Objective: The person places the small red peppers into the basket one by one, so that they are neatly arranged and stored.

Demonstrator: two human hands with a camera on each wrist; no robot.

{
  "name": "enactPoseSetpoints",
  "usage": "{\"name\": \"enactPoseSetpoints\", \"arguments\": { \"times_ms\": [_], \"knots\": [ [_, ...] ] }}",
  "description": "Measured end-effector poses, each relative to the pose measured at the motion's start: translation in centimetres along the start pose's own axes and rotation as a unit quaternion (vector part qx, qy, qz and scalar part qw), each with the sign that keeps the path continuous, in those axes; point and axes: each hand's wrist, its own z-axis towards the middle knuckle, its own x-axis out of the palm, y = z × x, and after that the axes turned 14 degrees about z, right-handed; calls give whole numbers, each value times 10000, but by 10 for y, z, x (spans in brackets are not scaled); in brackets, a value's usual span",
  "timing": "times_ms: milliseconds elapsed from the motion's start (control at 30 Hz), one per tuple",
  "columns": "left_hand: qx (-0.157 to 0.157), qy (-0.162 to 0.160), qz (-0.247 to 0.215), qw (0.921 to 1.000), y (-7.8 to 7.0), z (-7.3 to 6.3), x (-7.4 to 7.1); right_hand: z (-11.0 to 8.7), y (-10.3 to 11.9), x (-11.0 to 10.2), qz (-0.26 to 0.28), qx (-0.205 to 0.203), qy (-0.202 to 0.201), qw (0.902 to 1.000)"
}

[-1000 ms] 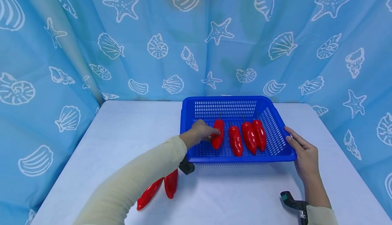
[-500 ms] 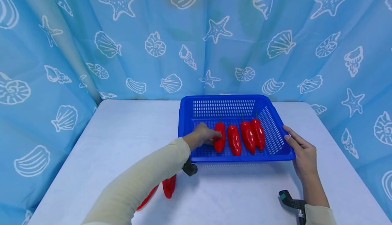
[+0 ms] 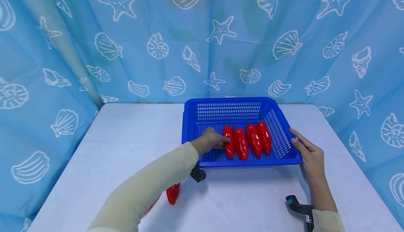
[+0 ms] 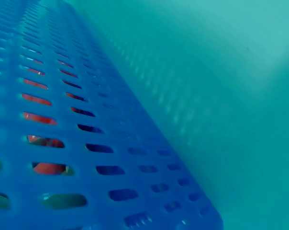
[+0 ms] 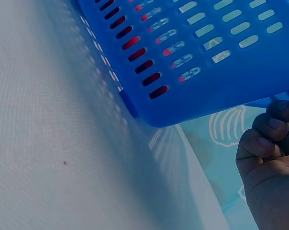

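Note:
A blue perforated basket (image 3: 249, 163) stands toward the back of the table with several long, glossy red peppers in it. My left hand (image 3: 210, 140) reaches in over the near left corner and grips the leftmost red pepper (image 3: 228, 132), its thumb across the pepper's side. Just right of that lies another red pepper (image 3: 241, 144), with a close pair, including one red pepper (image 3: 265, 138), farther right. My right hand (image 3: 311, 158) holds the basket's right rim; in the right wrist view its fingers (image 5: 259, 143) curl at the rim. The basket wall (image 4: 106, 134) hides the left hand in the left wrist view.
Under my left forearm, a red pepper (image 3: 172, 193) lies on the white tabletop (image 3: 132, 130), and a second red pepper (image 3: 150, 208) is mostly covered by the sleeve. A blue shell-patterned curtain (image 3: 189, 42) hangs right behind the table.
My left hand has moved the leftmost pepper rightward inside the basket, closer to its neighbour. My left forearm now covers more of the peppers on the table. The right hand keeps its hold.

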Motion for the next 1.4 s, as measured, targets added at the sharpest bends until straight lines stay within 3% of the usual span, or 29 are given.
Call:
{"name": "enactPoseSetpoints", "arguments": {
  "times_ms": [300,467,700,1067,1400],
  "knots": [
    [128,171,335,9992,-4,-4,6,0,-1,0,-158,31,-42,9999],
    [413,239,614,9970,-4,-12,-6,1,3,1,-200,65,-99,9997],
    [1010,6,948,9904,7,-14,-30,1,5,3,-106,76,-50,9999],
    [1853,295,118,9822,18,-32,-74,-1,2,3,-56,99,-60,9999],
    [2090,160,-364,9771,30,-50,-103,-2,3,4,22,104,-38,9999]
  ]
}}
